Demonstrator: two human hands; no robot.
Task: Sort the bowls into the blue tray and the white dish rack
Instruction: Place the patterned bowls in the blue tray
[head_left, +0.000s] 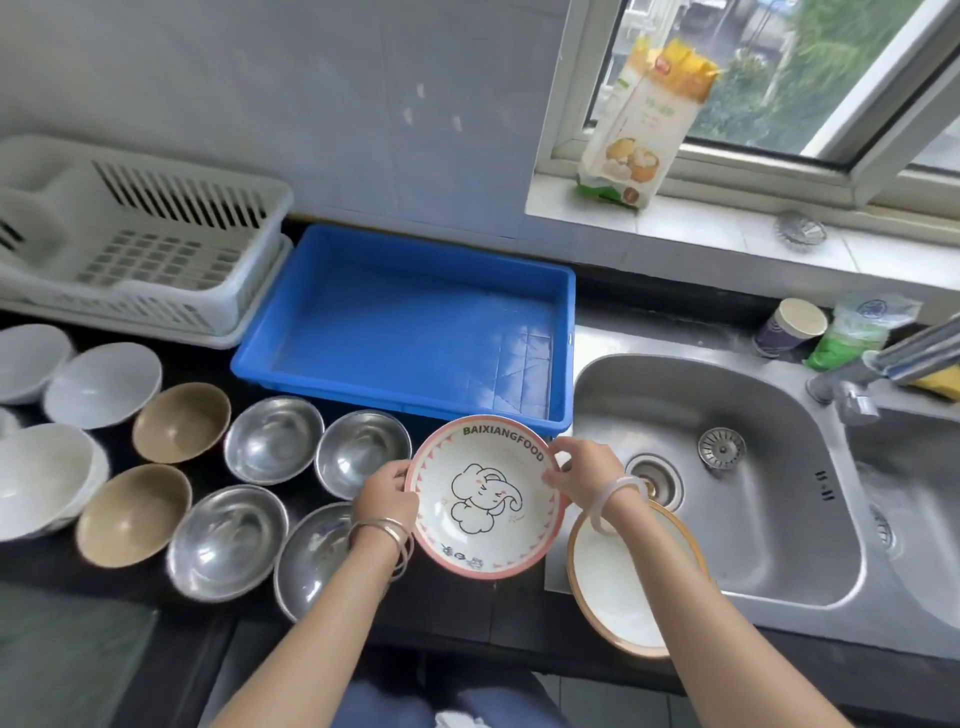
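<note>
Both my hands hold a pink-rimmed bowl with an elephant drawing (485, 496) just in front of the blue tray (563, 358), which has nothing in it. My left hand (387, 493) grips its left rim and my right hand (584, 475) its right rim. The white dish rack (140, 244) stands at the back left. On the dark counter sit several steel bowls (272, 439), two tan bowls (179, 421) and several white bowls (101, 384). A white bowl with an orange rim (621, 587) lies under my right forearm.
A steel sink (737, 499) with a tap (878, 364) lies to the right. A paper cup (789, 327) and a green packet (857, 332) stand behind it. A food carton (641, 124) leans on the windowsill.
</note>
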